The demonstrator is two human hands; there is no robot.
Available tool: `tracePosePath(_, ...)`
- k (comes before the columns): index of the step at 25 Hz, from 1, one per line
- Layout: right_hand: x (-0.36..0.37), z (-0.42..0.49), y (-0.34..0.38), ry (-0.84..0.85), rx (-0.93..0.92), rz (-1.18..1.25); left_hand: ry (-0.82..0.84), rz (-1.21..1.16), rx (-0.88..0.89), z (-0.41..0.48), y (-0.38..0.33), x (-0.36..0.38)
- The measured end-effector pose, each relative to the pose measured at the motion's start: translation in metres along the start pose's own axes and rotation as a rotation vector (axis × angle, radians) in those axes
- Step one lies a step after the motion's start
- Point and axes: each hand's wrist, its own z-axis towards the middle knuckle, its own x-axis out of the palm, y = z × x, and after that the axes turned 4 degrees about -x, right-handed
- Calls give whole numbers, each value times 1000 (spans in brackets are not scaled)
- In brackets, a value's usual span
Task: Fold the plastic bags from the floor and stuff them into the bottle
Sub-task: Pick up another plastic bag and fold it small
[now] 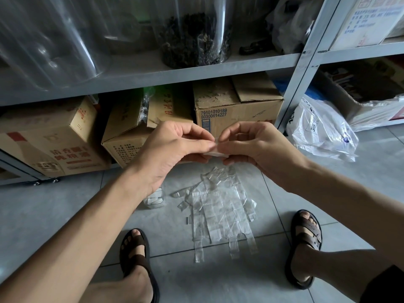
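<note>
My left hand (172, 147) and my right hand (249, 145) meet in front of me, fingertips pinching a small folded clear plastic bag (215, 153) between them. Only a thin white strip of it shows under the fingers. Below, on the grey tiled floor, lies a flat pile of creased clear plastic bags (220, 206) with their handles trailing toward me. A small clear bottle (154, 199) stands on the floor left of the pile, partly hidden by my left wrist, with folded plastic inside.
A grey metal shelf (153, 77) rises ahead, cardboard boxes (238, 110) beneath it and clear jars (194, 33) on it. A crumpled white plastic bag (321, 130) sits on the floor at right. My sandalled feet (136, 254) flank the pile.
</note>
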Motion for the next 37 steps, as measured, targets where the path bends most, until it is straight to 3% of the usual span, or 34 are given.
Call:
tracePosePath(11,2,0,-1,-57,-62,-92,-11,184,135,0,1,-1)
tracePosePath(23,11,0,-3,-101,-119,-69,-66,124,156,1,5,-7)
tracePosePath(32,30,24,13,204,-126,-449,-19,261,231,-7,14,-38)
tracePosePath(37,67,67,5,296,-129,-496,-1,294,198,-3,21,-88)
